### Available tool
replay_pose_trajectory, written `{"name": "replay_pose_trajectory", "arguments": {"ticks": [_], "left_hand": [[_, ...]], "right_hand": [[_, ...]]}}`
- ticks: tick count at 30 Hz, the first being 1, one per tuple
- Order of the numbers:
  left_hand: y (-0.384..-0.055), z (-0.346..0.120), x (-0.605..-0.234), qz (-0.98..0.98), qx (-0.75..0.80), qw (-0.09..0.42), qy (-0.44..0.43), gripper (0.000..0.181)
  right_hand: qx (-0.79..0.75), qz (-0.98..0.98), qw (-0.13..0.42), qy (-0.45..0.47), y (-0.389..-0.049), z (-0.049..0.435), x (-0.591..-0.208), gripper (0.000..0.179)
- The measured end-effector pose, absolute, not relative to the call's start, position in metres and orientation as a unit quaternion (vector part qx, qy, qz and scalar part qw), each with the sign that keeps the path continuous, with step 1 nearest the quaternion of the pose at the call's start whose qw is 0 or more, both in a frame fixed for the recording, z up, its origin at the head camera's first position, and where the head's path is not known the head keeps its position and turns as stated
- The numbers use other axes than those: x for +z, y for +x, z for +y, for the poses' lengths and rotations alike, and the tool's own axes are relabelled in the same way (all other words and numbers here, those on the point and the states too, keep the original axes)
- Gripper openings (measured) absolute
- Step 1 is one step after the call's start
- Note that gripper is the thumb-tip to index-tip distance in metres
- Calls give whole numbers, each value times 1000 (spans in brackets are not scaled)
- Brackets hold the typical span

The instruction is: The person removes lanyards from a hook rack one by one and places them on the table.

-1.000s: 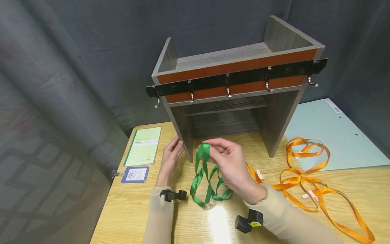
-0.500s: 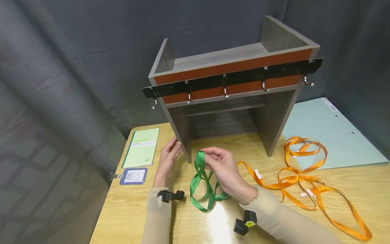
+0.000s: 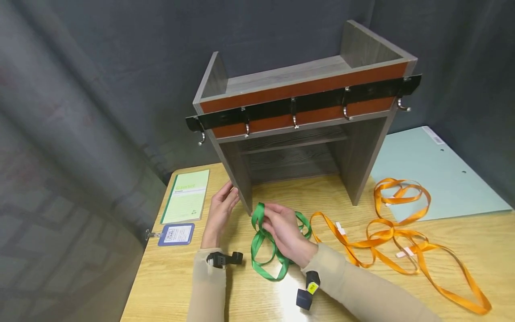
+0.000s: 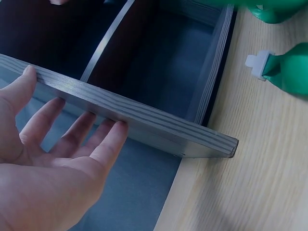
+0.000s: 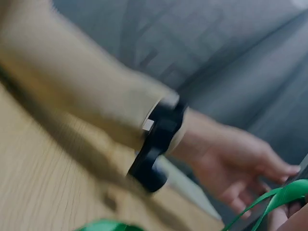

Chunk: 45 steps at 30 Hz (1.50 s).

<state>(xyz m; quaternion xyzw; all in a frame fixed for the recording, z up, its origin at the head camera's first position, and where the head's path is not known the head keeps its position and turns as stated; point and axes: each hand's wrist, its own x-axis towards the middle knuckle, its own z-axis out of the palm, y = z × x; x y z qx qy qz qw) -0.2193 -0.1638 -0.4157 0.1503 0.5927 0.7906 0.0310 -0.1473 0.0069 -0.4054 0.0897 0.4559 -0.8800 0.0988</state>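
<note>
My right hand [image 3: 286,233] pinches a green lanyard [image 3: 259,212] between thumb and fingers, just in front of the left leg of a grey wooden desk shelf [image 3: 232,165]. The rest of the ribbon hangs in loops close over the table, partly behind the hand. In the left wrist view a white plastic end [image 4: 260,64] shows on the lanyard [image 4: 294,70]. My left hand [image 3: 220,211] rests at the outer side of the shelf's left panel. Its fingertips [image 4: 114,130] touch that side, with the thumb at the front edge [image 4: 144,113].
A black hook rail [image 3: 318,103] runs across the shelf's front. Orange lanyards [image 3: 388,237] lie tangled at right, partly over a pale blue folder [image 3: 434,174]. A green notebook [image 3: 186,197] and a blue-framed ID card [image 3: 177,234] lie at left. Dark curtains [image 3: 120,89] stand behind.
My right hand has come down towards the table's front with the green lanyard, whose loops now hang lower. The left hand stays at the shelf's side. The head view has shifted slightly.
</note>
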Motion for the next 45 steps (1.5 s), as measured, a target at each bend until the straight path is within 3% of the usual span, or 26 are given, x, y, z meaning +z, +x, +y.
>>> {"name": "replay_pose_trajectory", "arguments": {"ticks": [8, 21, 32, 39, 45], "left_hand": [[-219, -163, -415, 588, 794, 35, 149, 42], [-227, -168, -427, 593, 791, 35, 145, 42], [-228, -168, -433, 589, 794, 26, 146, 46], [-228, -167, -435, 591, 792, 19, 148, 45], [-227, -167, -434, 587, 796, 15, 144, 45]], "right_hand": [[-837, 528, 102, 98, -148, 5, -418, 25], [-823, 543, 122, 112, -143, -9, -427, 38], [-732, 664, 98, 116, -158, -7, -444, 27], [-595, 802, 53, -16, -167, 5, -451, 15], [-349, 910, -62, -216, -172, 16, -456, 15]]}}
